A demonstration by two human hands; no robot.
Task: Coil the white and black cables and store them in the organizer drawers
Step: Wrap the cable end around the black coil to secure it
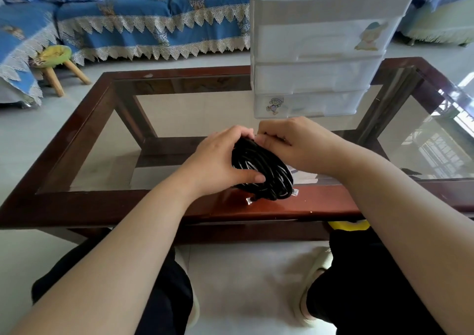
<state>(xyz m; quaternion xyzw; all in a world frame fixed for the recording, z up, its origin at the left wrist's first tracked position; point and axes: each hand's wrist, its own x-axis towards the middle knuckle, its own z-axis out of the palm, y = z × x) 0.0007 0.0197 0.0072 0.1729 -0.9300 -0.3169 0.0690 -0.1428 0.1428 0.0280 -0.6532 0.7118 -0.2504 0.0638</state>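
Keep your left hand (218, 160) clamped round the glossy black coiled cable (261, 170) while your right hand (292, 145), pinching its loose end at the coil's 12 o'clock, tucks it in.

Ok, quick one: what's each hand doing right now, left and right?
Left hand: grips the black cable coil, thumb across its front.
Right hand: fingers curled, pinching the coil's top edge.
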